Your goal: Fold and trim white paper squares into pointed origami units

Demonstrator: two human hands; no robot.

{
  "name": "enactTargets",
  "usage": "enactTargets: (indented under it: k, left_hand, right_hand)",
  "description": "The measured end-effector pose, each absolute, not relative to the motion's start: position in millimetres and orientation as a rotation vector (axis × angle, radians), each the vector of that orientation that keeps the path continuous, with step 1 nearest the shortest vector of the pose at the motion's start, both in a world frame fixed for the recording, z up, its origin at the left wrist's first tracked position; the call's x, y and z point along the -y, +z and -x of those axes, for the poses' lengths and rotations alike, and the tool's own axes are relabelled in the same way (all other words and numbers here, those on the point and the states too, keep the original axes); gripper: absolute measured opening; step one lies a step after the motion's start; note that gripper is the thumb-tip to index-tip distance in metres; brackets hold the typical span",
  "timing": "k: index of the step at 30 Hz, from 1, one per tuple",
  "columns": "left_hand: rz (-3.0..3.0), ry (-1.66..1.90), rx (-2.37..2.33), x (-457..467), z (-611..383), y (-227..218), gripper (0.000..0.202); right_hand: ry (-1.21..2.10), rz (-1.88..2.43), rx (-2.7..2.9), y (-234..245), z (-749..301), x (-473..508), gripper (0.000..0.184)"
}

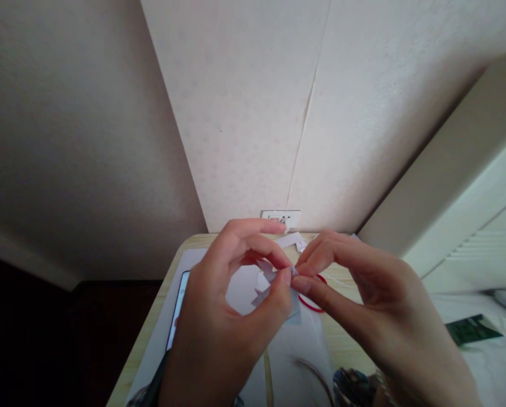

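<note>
My left hand (223, 322) and my right hand (375, 305) meet above a small wooden table (145, 345). Both pinch one small folded piece of white paper (267, 280) between thumb and fingertips. The paper has cut, jagged edges and is partly hidden by my left thumb. My right thumb and forefinger grip its right tip.
White sheets (295, 345) lie on the table under my hands, with paper scraps (293, 240) at the far edge and a red ring shape (316, 302). A phone (177, 311) lies at the left. A wall socket (280, 216) sits behind. A bed with a green card (471, 329) is at the right.
</note>
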State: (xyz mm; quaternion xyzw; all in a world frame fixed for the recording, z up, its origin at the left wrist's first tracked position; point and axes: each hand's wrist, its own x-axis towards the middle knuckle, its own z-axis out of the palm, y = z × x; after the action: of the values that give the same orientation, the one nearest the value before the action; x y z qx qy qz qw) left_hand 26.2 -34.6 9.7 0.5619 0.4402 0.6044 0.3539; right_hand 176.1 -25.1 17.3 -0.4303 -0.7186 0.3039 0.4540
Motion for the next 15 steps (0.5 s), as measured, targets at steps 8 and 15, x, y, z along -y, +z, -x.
enactTargets:
  k: [8,15]
  left_hand:
    - [-1.32,1.484,-1.057,29.6,-24.9,13.3,0.031]
    - [-1.213,1.342,-0.958,26.5,-18.3,15.2,0.031]
  right_hand:
    - [0.742,1.059,1.808,18.1,-175.7,24.4,0.025]
    - [0.747,1.07,1.826,19.4,-178.2,24.6,0.03]
